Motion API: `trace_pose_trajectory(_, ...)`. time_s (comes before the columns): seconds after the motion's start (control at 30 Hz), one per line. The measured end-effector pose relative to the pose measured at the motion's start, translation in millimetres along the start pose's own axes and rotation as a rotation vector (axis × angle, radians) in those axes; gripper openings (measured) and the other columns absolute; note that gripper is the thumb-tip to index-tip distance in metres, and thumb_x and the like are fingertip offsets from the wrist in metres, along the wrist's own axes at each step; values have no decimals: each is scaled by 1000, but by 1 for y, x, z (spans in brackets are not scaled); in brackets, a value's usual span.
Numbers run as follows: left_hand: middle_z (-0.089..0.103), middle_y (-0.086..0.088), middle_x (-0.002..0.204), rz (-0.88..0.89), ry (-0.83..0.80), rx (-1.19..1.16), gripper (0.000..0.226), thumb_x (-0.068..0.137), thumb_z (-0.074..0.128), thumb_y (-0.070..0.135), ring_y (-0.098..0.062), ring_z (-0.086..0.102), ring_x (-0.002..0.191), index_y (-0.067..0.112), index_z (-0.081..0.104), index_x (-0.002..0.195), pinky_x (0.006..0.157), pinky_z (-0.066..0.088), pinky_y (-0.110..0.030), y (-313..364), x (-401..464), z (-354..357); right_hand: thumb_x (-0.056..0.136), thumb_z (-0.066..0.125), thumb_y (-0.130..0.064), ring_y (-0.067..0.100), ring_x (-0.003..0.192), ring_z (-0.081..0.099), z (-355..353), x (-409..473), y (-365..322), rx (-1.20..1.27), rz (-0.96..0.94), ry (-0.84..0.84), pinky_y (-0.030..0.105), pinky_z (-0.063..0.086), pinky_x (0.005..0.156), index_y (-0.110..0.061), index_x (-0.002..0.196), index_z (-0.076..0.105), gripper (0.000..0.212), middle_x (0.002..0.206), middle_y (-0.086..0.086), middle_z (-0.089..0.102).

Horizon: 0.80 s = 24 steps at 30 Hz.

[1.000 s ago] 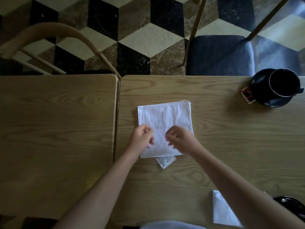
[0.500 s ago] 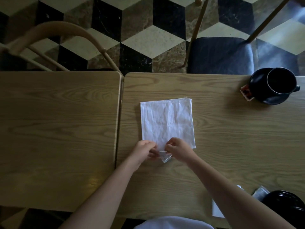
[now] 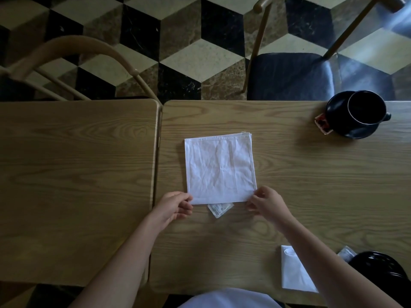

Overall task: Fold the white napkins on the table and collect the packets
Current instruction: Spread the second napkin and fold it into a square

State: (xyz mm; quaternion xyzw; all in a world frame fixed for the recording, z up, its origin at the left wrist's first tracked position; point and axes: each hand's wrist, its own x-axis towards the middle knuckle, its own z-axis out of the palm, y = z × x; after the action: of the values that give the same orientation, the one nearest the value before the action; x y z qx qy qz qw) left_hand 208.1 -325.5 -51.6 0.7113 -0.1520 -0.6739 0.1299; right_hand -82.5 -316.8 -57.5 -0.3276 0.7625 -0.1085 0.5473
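Fingers (image 3: 188, 199) of both hands pinch the limp white napkin's (image 3: 219, 167) near corners; soft cloth, best gripped there

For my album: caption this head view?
Left hand and right hand pinch white napkin's near corners above packet.

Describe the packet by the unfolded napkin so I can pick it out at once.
Start at the right-hand light oak wooden table and find the large square white cloth napkin at its centre. A small clear printed plastic packet pokes out from under its near edge, between the hands. The other packet sits far right beside a black dish.
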Motion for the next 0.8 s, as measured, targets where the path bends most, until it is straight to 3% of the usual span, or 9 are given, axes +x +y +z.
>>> trace_pose_trajectory(0.1, 69, -10, 75, 69, 154, 72, 13, 91, 62, 17, -19, 67, 61, 6, 70, 92, 52, 53, -26, -5, -1, -4, 81, 63, -19, 22, 71, 70, -8, 2, 0, -104, -39, 193, 34, 53, 59, -14, 79, 60, 7, 73, 1, 71)
trace_pose_trajectory(0.17, 73, -11, 84, 113, 265, 125, 8, 90, 63, 16, -21, 71, 73, 11, 69, 91, 61, 57, -28, -9, -4, -1, 83, 64, -22, 20, 68, 71, -10, 1, -6, -79, 3, 188, 31, 55, 59, -14, 82, 62, 9, 77, 2, 72)
trace_pose_trajectory(0.23, 73, -12, 85, 100, 240, 90, 6, 88, 66, 15, -21, 71, 72, 10, 68, 91, 57, 54, -27, -7, -7, 7, 83, 67, -26, 16, 50, 69, -6, 1, -13, -37, 72, 103, 27, 53, 46, -6, 81, 66, 20, 68, 3, 71)
trace_pose_trajectory(0.3, 67, -8, 72, 64, 153, 65, 11, 87, 70, 16, -15, 61, 55, 8, 66, 81, 44, 43, -22, 1, -11, 16, 83, 69, -30, 15, 36, 56, -3, -1, -23, -44, 91, 16, 22, 41, 38, -3, 71, 67, 29, 53, 2, 62)
trace_pose_trajectory(0.37, 53, -2, 59, 42, 115, 68, 19, 87, 71, 19, -10, 44, 45, 11, 63, 73, 42, 30, -18, 13, -14, 23, 84, 69, -27, 13, 31, 43, -3, -3, -32, -10, 93, -13, 18, 31, 35, -5, 66, 64, 28, 49, 2, 53)
trace_pose_trajectory(0.43, 46, 2, 53, 68, 116, 53, 17, 89, 68, 16, -9, 37, 44, 12, 62, 73, 42, 26, -18, 23, -20, 25, 86, 67, -20, 11, 35, 42, -6, -10, -40, 74, 79, -23, 17, 28, 35, -5, 71, 65, 21, 56, 4, 53)
trace_pose_trajectory(0.6, 53, -7, 68, 186, 128, -63, 14, 91, 59, 5, -19, 52, 54, 9, 59, 78, 37, 40, -20, 27, -50, 15, 83, 66, -17, 12, 48, 47, -20, -50, -45, 279, 28, -45, 22, 29, 42, -11, 78, 66, 8, 65, 1, 58)
trace_pose_trajectory(0.8, 64, -12, 80, 221, 76, -65, 7, 92, 60, 1, -18, 66, 54, 7, 57, 92, 45, 46, -23, -36, -75, -2, 86, 68, -18, 10, 46, 51, -7, -101, 11, 291, 93, -87, 19, 32, 42, -14, 79, 67, 8, 60, -3, 61)
